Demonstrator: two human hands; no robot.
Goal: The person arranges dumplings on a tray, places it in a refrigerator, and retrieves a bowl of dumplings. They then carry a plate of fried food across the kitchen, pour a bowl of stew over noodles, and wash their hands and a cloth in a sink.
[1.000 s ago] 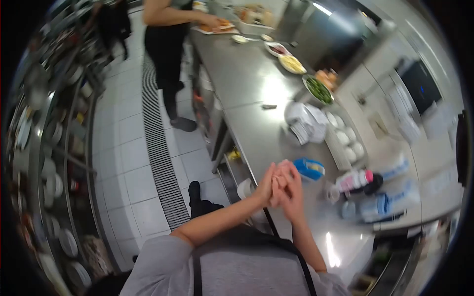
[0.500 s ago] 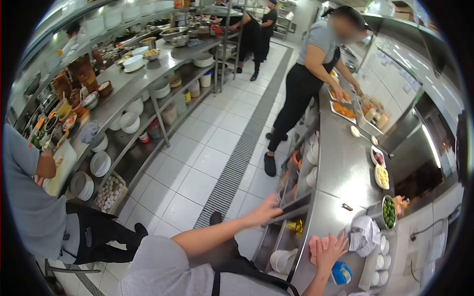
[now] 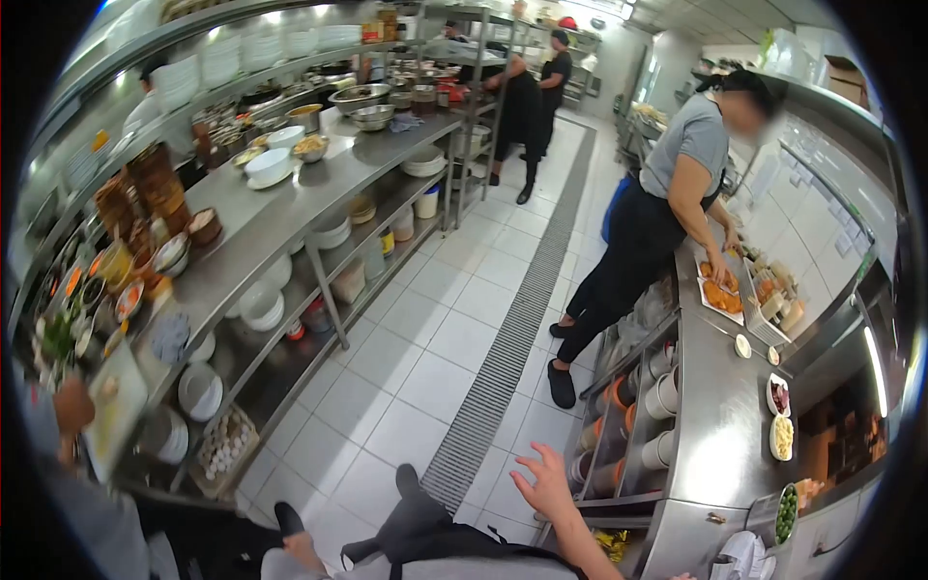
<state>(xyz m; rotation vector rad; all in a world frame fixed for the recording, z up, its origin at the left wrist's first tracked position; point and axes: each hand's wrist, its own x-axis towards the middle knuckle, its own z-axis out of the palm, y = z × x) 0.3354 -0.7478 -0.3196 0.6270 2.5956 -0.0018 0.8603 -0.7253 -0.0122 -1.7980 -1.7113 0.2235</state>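
My right hand (image 3: 544,483) is raised over the aisle with its fingers spread and nothing in them. It is beside the lower shelves of the right steel counter (image 3: 725,425), apart from them. A shiny gold packet (image 3: 611,543) sits on a shelf near my right forearm. My left arm (image 3: 304,551) shows only as a bit of skin by a grey sleeve at the bottom edge; the left hand is outside the view. A white cloth (image 3: 742,559) lies on the counter beside a metal container of green limes (image 3: 787,514).
A person (image 3: 691,184) handles orange food on white trays (image 3: 722,302) at the right counter. Another person (image 3: 72,411) stands at the left counter by a cutting board (image 3: 116,406). A drain grate (image 3: 512,348) runs along the tiled aisle. Eggs (image 3: 227,443) fill a low crate.
My view has tilted up and shifted left. My right hand has left the pink cloth on the counter and is over the aisle. My left hand, stretched out before, has dropped out of view.
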